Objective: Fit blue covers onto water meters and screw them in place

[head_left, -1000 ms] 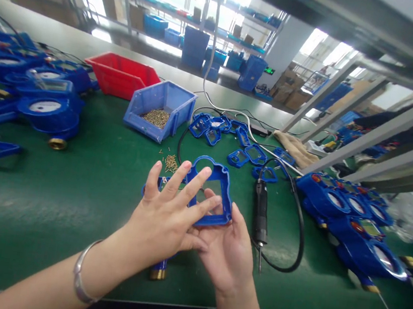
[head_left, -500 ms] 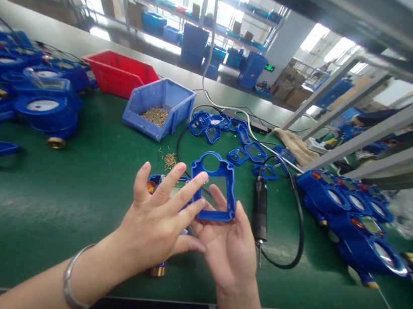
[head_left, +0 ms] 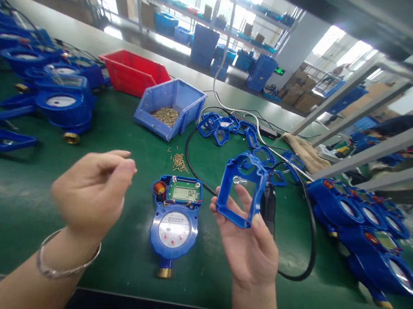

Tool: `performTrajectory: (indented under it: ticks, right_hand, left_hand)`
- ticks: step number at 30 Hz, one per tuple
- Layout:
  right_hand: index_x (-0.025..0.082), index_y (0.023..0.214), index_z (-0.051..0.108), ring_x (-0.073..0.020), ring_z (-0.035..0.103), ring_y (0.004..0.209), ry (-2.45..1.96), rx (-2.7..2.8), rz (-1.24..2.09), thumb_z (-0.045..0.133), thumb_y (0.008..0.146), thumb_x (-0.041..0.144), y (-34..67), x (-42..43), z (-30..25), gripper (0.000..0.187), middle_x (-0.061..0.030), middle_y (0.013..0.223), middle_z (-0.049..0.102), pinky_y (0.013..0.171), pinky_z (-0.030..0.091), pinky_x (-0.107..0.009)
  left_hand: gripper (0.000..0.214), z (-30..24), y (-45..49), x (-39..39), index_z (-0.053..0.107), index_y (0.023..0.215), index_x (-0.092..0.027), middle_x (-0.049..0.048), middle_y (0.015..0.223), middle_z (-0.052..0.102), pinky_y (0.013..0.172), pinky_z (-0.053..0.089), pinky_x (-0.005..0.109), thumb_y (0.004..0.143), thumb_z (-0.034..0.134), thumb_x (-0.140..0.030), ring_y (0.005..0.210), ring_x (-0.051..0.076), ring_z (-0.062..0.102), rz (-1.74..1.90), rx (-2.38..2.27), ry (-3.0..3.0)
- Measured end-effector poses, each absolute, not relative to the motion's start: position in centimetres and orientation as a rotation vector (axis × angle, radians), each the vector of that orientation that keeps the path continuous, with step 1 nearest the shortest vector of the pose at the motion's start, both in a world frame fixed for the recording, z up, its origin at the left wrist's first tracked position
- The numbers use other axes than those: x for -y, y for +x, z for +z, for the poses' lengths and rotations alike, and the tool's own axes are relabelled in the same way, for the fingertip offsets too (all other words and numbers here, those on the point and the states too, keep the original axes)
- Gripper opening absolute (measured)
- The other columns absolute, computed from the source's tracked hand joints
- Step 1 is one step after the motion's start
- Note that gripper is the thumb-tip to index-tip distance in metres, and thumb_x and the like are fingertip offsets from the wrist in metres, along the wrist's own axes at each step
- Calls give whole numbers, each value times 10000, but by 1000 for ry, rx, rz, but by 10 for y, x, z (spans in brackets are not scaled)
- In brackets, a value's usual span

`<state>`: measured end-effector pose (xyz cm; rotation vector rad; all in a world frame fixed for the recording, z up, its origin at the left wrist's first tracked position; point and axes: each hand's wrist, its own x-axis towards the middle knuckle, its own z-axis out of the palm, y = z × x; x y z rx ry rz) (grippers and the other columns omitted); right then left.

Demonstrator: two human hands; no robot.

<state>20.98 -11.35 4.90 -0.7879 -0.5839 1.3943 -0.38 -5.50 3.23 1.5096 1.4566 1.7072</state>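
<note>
My right hand (head_left: 248, 256) grips a blue plastic cover frame (head_left: 225, 187) by its lower edge, tilted above the bench. In its window shows a small clear piece that I cannot make out. Off to the left, my left hand (head_left: 91, 192) is raised and closed, thumb pressed to the fingers; whatever it holds, if anything, is hidden. Between the hands lies a blue water meter (head_left: 174, 229) with a round dial, a brass end towards me, and an uncovered circuit board with a lit display (head_left: 184, 193). A black electric screwdriver (head_left: 268, 211) lies partly behind the frame and right hand.
Loose brass screws (head_left: 180, 163) lie beyond the meter. A blue bin (head_left: 157, 126) of screws stands beside a red bin (head_left: 133, 74). More cover frames (head_left: 263, 156) lie at the back among cables. Finished-looking blue meters (head_left: 357, 220) sit right, others (head_left: 61, 105) left.
My left hand has left the frame, moved left and closed. My right hand has shifted right with the frame and tilted it, so the meter beneath shows fully.
</note>
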Motion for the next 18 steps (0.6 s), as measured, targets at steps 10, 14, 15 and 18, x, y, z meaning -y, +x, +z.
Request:
performTrajectory:
  ticks: [10,14,15,18]
  right_hand:
    - [257,1178,583,-244,461,1210,-1121,1465,1126,785,672,212,208,68,36,546,-42,1272,520,1099,296,-434]
    - [216,1270,489,-261,445,1216,-1285,1825,977,757,656,145,206,57,43,674,-82,1296,494,1095,300,-450]
    - [207,1279,474,-260,446,1213,-1296,1894,945,746,649,124,205,56,45,690,-88,1296,491,1089,310,-447]
    - [198,1314,436,-258,431,1231,-1272,2039,883,710,655,98,203,52,51,721,-97,1322,474,1086,319,-440]
  left_hand:
    - [572,-31,1,26,600,1031,-114,92,950,647,743,466,293,707,644,-583,844,177,600,948,-985,635]
    - [554,-40,4,32,628,951,-147,63,823,679,680,461,272,709,613,-645,738,165,611,865,-826,546]
    - [556,-41,5,33,635,933,-152,59,809,683,671,462,268,706,606,-658,726,163,612,861,-811,534]
    - [600,-39,8,34,648,952,-163,65,840,694,662,464,263,709,555,-703,730,166,620,849,-765,514]
